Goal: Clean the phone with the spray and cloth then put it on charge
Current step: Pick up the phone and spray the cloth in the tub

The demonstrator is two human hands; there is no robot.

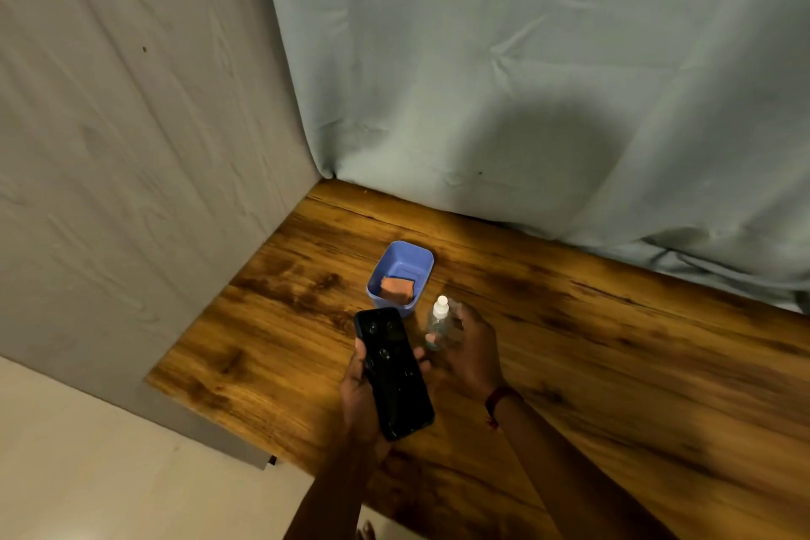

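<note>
A black phone [392, 370] lies screen-up in my left hand [357, 390], held above the wooden table; droplets show on its screen. My right hand [471, 353] is wrapped around a small clear spray bottle [438, 322] with a white nozzle, upright just right of the phone's top end. A folded orange cloth [396, 288] rests inside a blue plastic tub [418, 261] just beyond the phone. No charger shows in this view.
The wooden table [613, 364] runs to the right, with a grey-blue curtain [526, 79] hanging along its far edge. A grey panel [131, 145] closes off the left side. Pale floor [87, 474] lies beyond the table's left corner.
</note>
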